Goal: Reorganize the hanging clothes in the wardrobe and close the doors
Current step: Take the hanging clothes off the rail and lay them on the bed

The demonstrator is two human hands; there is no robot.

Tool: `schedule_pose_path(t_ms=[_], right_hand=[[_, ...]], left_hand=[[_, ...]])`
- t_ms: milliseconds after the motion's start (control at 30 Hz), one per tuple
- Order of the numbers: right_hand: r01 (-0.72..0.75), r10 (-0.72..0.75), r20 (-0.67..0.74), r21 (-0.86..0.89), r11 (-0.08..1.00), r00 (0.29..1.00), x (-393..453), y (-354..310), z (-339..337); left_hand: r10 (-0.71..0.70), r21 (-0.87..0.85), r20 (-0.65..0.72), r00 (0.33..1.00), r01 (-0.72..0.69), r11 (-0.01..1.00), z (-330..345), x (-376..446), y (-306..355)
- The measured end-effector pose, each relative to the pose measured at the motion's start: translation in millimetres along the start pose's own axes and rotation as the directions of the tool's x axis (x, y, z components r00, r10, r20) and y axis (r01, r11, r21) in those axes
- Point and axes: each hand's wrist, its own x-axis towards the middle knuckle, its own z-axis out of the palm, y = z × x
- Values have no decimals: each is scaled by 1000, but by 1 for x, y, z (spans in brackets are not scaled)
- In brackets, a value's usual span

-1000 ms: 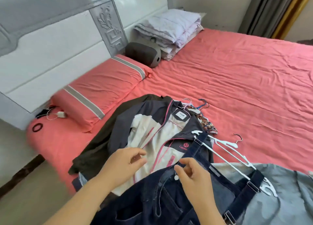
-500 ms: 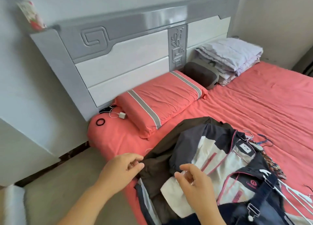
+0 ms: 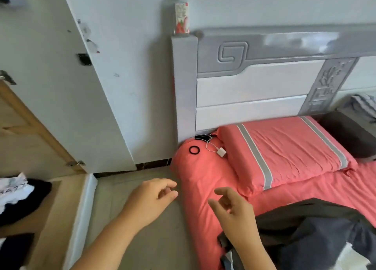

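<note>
A pile of dark clothes (image 3: pixel 309 227) lies on the coral bed (image 3: pixel 203 188) at the lower right, only its near part in view. My left hand (image 3: pixel 150 198) hovers over the floor beside the bed, fingers loosely curled, holding nothing. My right hand (image 3: pixel 234 212) hangs over the bed's corner, just left of the clothes, fingers relaxed and empty. At the far left the open wardrobe (image 3: pixel 18 208) shows folded black and white garments on its bottom shelf, and its white door (image 3: pixel 61 86) stands open.
A coral pillow (image 3: pixel 284 149) with grey stripes rests against the grey headboard (image 3: pixel 254 70). A black hair tie (image 3: pixel 194 149) and a white charger (image 3: pixel 221 152) lie on the bed's corner. A bottle (image 3: pixel 181 17) stands on the headboard post. Beige floor (image 3: pixel 142 239) runs between bed and wardrobe.
The view has swung left from the clothes on the bed toward the wardrobe. Both hands have come away from the garments and now hold nothing.
</note>
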Motion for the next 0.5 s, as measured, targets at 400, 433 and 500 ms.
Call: schedule_pose_path(t_ms=[400,433,500], right_hand=[[292,-281,420,38,956,863,150,-97,139],[339,-324,459,54,939,827,167,-110,151],[425,-400,536,84,902,744,198,-137,173]], left_hand=[[-345,-152,-322,882,311,938,-102,30,-78],[-383,-174,-366,848,341,924,-113,35,-84],[-435,-204,-463,772,385,900,-139,43,-94]])
